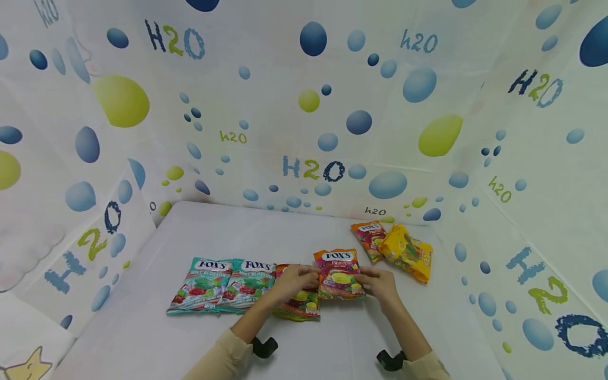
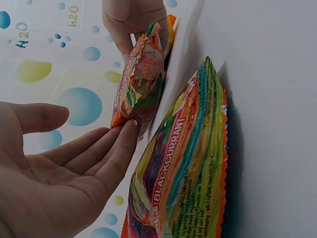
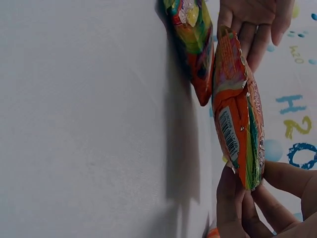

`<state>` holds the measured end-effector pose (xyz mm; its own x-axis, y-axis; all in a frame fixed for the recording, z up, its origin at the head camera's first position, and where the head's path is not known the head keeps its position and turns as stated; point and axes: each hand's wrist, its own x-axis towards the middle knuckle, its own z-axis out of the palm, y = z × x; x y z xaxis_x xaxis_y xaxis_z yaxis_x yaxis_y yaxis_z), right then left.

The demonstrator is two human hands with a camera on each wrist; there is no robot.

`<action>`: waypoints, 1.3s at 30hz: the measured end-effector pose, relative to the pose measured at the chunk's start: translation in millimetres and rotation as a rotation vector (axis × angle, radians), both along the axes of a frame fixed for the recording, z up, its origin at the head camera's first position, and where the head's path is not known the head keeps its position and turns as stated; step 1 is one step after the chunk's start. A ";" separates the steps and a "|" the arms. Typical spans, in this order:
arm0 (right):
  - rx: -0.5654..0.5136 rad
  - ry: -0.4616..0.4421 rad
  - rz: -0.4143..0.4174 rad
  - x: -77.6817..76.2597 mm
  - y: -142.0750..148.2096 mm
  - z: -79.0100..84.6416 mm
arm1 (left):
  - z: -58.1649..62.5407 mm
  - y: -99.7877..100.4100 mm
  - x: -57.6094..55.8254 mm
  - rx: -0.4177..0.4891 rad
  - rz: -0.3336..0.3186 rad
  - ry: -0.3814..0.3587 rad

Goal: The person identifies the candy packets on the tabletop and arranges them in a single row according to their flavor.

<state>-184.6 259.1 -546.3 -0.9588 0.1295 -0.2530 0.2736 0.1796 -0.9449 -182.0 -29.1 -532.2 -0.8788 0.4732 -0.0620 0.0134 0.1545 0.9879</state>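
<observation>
A white table fills the lower middle of the head view. Left of centre, two green FOX'S Mint Blossom packets, one on the left and one on the right, lie flat side by side, edges meeting. Just right of them lies an orange-edged packet, its side reading BLACKCURRANT in the left wrist view. Toward the table's upper right, a yellow packet overlaps an orange FOX'S Fruits packet.
</observation>
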 end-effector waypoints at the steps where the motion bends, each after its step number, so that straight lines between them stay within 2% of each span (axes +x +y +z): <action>1: 0.002 0.000 0.001 1.2 0.9 -0.4 | -0.9 0.5 0.5 0.007 -0.005 0.002; 6: 0.015 -0.008 0.003 7.7 5.6 -2.9 | -2.8 2.7 4.7 0.025 -0.033 -0.004; 11: 0.011 -0.026 0.011 14.8 9.2 -6.2 | -5.4 3.7 9.9 -0.001 -0.031 -0.027; 20: 0.011 -0.033 0.010 24.2 11.4 -7.0 | -10.4 7.2 13.9 -0.021 -0.047 0.022; 39: 0.050 -0.039 0.013 36.8 14.9 -19.2 | -12.7 10.2 19.3 -0.064 -0.083 0.032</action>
